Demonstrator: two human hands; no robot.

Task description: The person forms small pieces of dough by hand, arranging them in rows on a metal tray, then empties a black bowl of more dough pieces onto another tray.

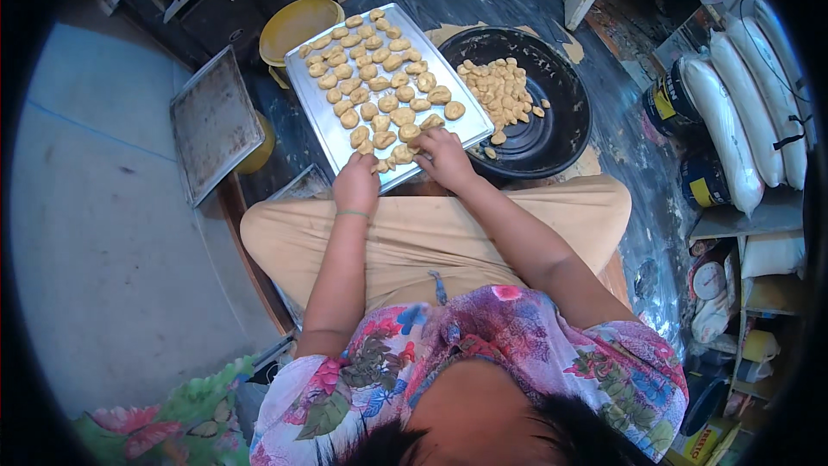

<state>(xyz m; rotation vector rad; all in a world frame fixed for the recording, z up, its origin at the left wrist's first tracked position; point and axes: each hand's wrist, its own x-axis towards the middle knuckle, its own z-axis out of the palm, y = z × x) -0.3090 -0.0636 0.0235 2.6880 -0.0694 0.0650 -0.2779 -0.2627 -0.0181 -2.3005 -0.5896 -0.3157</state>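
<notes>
A silver metal tray (319,125) tilts away from my crossed legs, with several rows of tan dough lumps (379,84) spread over it. My left hand (355,183) is at its near left corner, fingers bent and closed on a small dough piece (380,166). Just to the right, my right hand (443,157) reaches over the near edge, its fingertips pinched at another piece near the dough (402,154) in the front row. The fingers partly hide what they hold. Right of the tray stands a wide black basin (565,112) with a heap of smaller, flatter dough pieces (498,91).
Beyond the tray's left corner is a yellow bucket (297,26). An empty, stained baking tray (216,121) leans at the left. Long white filled bags (729,125) and dark tubs (705,181) stand along the right, above a cluttered shelf (763,293).
</notes>
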